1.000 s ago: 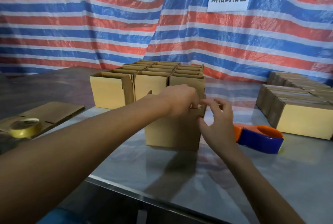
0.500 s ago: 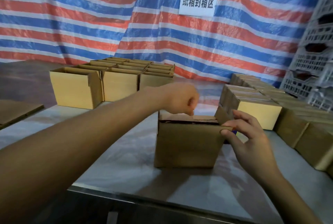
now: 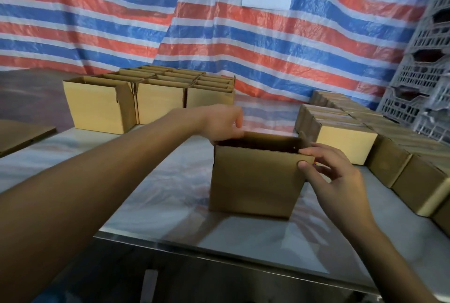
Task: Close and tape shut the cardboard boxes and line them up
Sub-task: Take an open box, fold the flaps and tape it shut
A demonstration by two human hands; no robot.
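Cardboard box (image 3: 255,181) is standing open-topped on the bench (image 3: 165,210), between open boxes (image 3: 102,105) and closed boxes (image 3: 345,142). My right hand (image 3: 337,177) is pinching its near right corner with curled fingers (image 3: 310,152); my left hand (image 3: 222,123) is touching the far rim, and I cannot tell its grip.

Open box (image 3: 255,181): interior too dark to read; far flap hides the fingertips of the left grip (image 3: 222,123). Right edge crops sealed boxes (image 3: 345,139) and grey crates (image 3: 418,78); left edge crops flat cardboard (image 3: 22,134). Coloured speck (image 3: 315,163) behind right grip (image 3: 338,178): unidentifiable.
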